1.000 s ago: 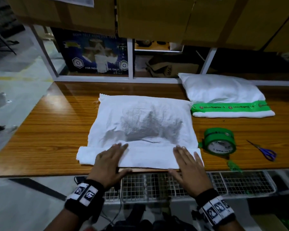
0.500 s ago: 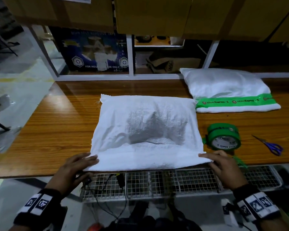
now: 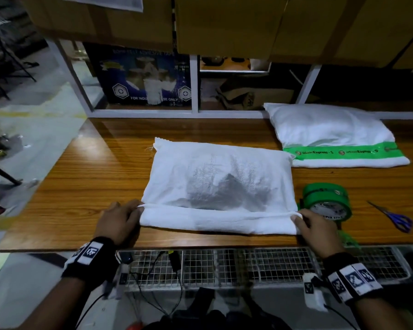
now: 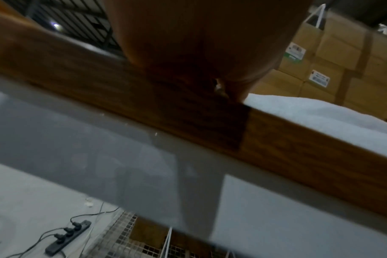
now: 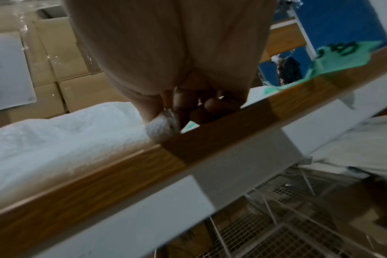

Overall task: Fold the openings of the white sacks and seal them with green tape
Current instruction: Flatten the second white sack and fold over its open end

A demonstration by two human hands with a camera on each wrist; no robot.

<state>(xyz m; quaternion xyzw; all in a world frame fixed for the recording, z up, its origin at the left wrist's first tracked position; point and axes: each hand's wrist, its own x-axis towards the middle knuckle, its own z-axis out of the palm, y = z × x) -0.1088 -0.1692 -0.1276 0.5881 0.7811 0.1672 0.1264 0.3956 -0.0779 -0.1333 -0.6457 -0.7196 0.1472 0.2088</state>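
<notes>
A white sack [image 3: 219, 177] with a dark lump inside lies in the middle of the wooden table [image 3: 86, 186]. Its near opening is turned over into a folded band [image 3: 215, 219]. My left hand [image 3: 122, 219] pinches the band's left corner and my right hand [image 3: 312, 225] pinches its right corner. In the right wrist view the rolled corner [image 5: 161, 127] sits between thumb and fingers. In the left wrist view the sack [image 4: 320, 115] shows beside my hand [image 4: 223, 87]. Two stacked rolls of green tape [image 3: 327, 201] stand just right of the sack. A second sack [image 3: 329, 132], sealed with green tape [image 3: 343, 151], lies at the back right.
Blue-handled scissors [image 3: 396, 217] lie at the table's right. A scrap of green tape [image 3: 346, 236] hangs at the front edge. A wire mesh tray [image 3: 248, 263] runs under the table front. A shelf with cardboard boxes [image 3: 224, 22] stands behind the table.
A second ago both palms pressed flat on the fold. Then the hands moved out to the sack's near corners, and now they have turned the near edge over again into a fold.
</notes>
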